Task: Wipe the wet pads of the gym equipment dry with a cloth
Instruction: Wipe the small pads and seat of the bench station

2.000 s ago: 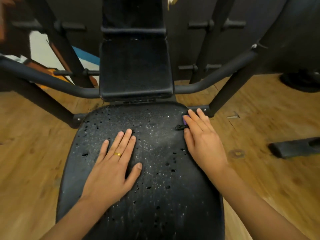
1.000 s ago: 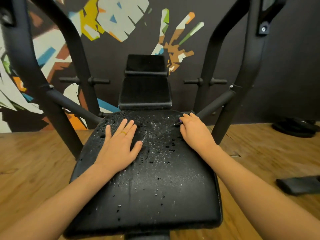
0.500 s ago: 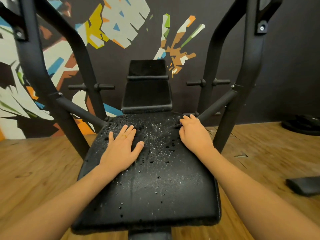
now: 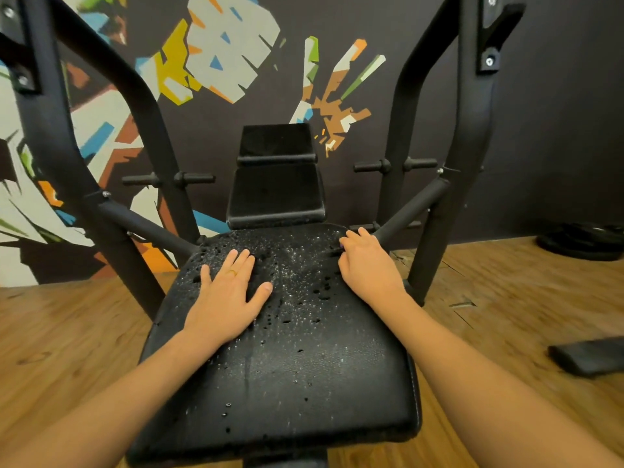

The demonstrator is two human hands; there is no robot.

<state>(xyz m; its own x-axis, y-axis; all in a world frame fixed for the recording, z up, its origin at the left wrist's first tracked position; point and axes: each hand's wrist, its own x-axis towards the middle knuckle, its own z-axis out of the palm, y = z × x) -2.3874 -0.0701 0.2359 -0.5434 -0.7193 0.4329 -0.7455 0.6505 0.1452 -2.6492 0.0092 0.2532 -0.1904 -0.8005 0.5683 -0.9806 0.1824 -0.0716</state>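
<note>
Two hands on the wet pad (image 4: 304, 366): left hand (image 4: 227, 298) fingers flat, right hand (image 4: 368, 265) fingers unclear. Wiping seems unstarted; next needs the cloth.

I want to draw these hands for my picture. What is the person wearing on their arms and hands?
Not much! The left forearm and right forearm are bare: no sleeves, gloves or watch in view. The left hand has a thin gold ring on one finger. The right hand shows no ring.
</note>
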